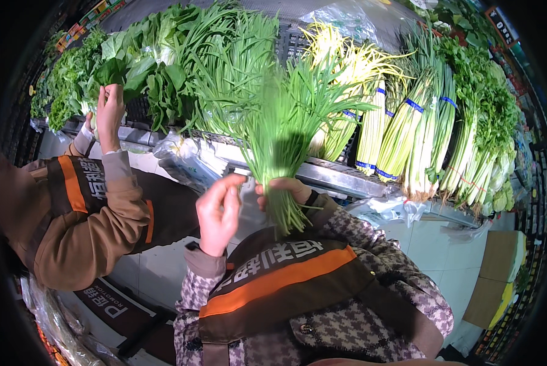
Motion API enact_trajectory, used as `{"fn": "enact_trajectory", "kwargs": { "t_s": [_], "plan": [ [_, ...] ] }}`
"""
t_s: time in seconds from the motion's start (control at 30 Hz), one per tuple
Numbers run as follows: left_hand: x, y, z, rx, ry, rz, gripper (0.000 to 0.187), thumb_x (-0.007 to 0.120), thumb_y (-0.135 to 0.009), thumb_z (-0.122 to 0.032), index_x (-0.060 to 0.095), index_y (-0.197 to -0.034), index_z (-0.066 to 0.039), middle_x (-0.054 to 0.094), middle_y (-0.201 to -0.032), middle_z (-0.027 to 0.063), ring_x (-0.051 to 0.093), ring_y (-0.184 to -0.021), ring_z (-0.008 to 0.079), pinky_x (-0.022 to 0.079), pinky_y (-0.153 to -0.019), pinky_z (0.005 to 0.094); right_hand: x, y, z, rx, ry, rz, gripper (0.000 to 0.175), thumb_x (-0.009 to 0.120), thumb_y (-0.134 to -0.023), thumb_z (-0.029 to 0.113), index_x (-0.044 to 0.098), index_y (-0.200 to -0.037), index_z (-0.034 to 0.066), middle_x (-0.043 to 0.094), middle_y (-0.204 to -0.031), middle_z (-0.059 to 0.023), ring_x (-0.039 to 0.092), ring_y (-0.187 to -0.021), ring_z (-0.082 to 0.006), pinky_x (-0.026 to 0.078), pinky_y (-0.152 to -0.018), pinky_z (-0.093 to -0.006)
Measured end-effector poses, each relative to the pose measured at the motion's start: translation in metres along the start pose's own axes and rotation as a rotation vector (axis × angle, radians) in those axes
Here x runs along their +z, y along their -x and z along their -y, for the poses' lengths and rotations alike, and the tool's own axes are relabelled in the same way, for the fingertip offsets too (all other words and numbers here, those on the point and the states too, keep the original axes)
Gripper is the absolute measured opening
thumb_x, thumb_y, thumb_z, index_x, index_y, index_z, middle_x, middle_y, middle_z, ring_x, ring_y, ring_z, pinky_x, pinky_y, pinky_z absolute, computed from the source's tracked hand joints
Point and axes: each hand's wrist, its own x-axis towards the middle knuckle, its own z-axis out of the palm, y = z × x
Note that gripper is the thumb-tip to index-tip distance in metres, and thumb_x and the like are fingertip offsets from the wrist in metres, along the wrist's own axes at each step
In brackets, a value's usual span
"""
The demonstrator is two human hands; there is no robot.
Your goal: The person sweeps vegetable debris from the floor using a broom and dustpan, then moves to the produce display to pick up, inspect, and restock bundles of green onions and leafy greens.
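Observation:
A loose bundle of green garlic chives stands upright in my right hand, its leaves fanning upward and its cut stems pointing down. My left hand is raised just to the left of the stems, thumb and fingertips close together; whether something thin lies between them I cannot tell. Behind the bundle lies a heap of more green chives on the display. To the right are yellow chives and scallion-like bunches bound with blue tape.
A co-worker at the left handles leafy greens. The display's metal edge crosses before me, with plastic bags hanging from it. Celery-like bunches lie at the right. Cardboard boxes stand on the floor at the far right.

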Motion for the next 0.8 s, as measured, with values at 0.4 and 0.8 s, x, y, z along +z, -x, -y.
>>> {"fn": "enact_trajectory", "kwargs": {
  "t_s": [0.4, 0.8],
  "plan": [
    [0.068, -0.09, -0.015, 0.333, -0.454, 0.281, 0.033, 0.062, -0.084, -0.001, 0.063, -0.116, -0.007, 0.055, -0.079, 0.0124, 0.057, -0.067, 0.0263, 0.048, -0.063, 0.0349, -0.024, -0.009, -0.013, -0.188, 0.509, -0.175, 0.015, 0.07, -0.078, 0.007, 0.067, -0.089, -0.0013, 0.067, -0.076, -0.0071, 0.064, -0.069, -0.0172, 0.051, -0.066, -0.0311],
    [0.086, -0.09, 0.008, 0.305, -0.682, 0.36, 0.011, 0.066, -0.081, -0.007, 0.063, -0.091, -0.009, 0.053, -0.084, 0.0119, 0.059, -0.071, 0.0328, 0.049, -0.062, 0.0411, -0.033, 0.002, -0.015, -0.249, 0.333, -0.243, 0.032, 0.072, -0.074, -0.004, 0.063, -0.104, 0.0008, 0.065, -0.087, -0.0068, 0.064, -0.075, -0.0172, 0.051, -0.067, -0.0312]
  ]
}}
